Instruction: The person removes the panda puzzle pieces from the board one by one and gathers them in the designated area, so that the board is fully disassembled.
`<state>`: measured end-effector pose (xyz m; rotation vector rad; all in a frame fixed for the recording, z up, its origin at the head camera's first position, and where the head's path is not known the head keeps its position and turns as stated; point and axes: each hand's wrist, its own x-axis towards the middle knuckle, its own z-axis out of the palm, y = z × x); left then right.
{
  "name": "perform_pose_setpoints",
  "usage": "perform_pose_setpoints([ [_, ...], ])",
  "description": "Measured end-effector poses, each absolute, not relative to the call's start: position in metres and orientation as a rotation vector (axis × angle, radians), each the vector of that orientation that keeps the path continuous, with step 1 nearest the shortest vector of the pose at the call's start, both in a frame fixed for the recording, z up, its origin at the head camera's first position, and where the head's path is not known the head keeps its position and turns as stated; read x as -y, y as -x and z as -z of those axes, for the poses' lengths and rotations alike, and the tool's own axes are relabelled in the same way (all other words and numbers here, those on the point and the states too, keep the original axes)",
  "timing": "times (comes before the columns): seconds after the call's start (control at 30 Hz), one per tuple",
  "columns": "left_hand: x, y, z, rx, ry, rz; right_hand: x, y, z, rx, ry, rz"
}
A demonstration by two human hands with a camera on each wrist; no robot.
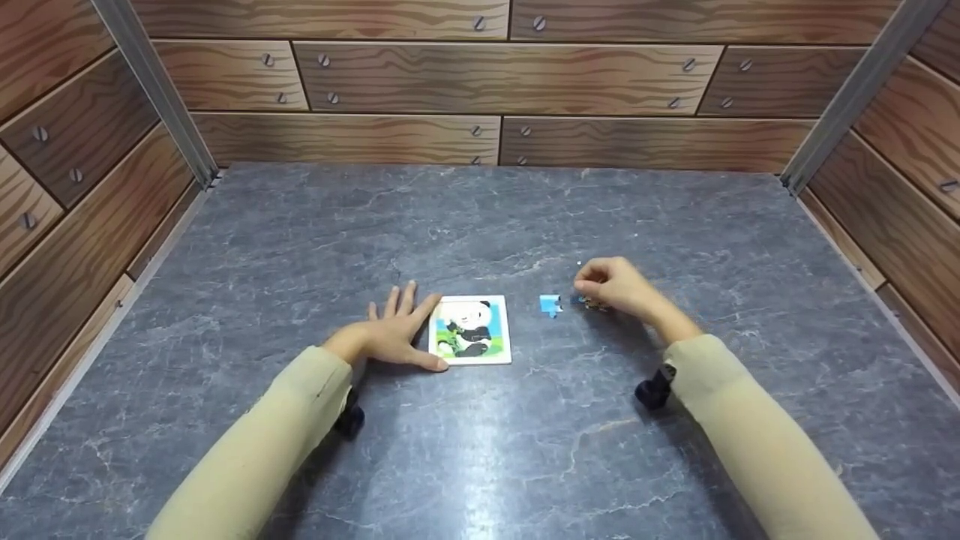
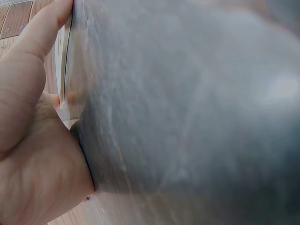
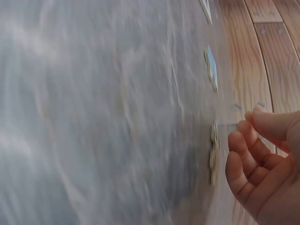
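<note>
A square panda puzzle board [image 1: 508, 330] with a white rim lies flat on the table. At its left edge my left hand [image 1: 394, 334] rests with fingers spread, the thumb by the near corner and the index finger by the far corner. In the left wrist view the board [image 2: 63, 70] shows edge-on beside the thumb. My right hand [image 1: 619, 289] is curled just above small puzzle pieces [image 1: 592, 303], its thumb and index fingertips meeting; no piece shows between them. A blue puzzle piece [image 1: 550, 304] lies between board and right hand.
The grey marbled table [image 1: 480, 225] is bounded by wood-patterned walls [image 1: 480, 75] at the back and both sides. In the right wrist view, several pieces [image 3: 213, 154] lie close under the curled fingers, with the blue piece [image 3: 212, 68] farther off.
</note>
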<state>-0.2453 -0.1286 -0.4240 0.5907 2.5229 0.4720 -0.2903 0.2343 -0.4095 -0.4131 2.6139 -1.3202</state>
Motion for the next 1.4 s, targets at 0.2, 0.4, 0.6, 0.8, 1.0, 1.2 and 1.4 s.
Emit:
perform_pose_setpoints([
  [0.2, 0.130, 0.246, 0.425, -2.527, -0.575, -0.470, -0.217, 0.287, 0.410, -2.605, 0.400, 1.299],
  [0.4, 0.129, 0.246, 0.425, -2.519, -0.576, -0.461, -0.203, 0.284, 0.408, -2.567, 0.424, 1.299],
  [0.6, 0.126, 0.249, 0.422, -2.524, -0.582, -0.464, -0.191, 0.283, 0.405, -2.534, 0.478, 1.329],
  [0.8, 0.127, 0.248, 0.423, -2.530, -0.583, -0.465, -0.178, 0.283, 0.407, -2.511, 0.525, 1.334],
  [1.0, 0.127, 0.247, 0.425, -2.521, -0.584, -0.473, -0.165, 0.280, 0.408, -2.525, 0.535, 1.276],
  [1.2, 0.127, 0.247, 0.426, -2.525, -0.584, -0.462, -0.152, 0.279, 0.407, -2.538, 0.561, 1.227],
  [1.4, 0.128, 0.245, 0.425, -2.529, -0.580, -0.459, -0.143, 0.280, 0.410, -2.525, 0.590, 1.173],
])
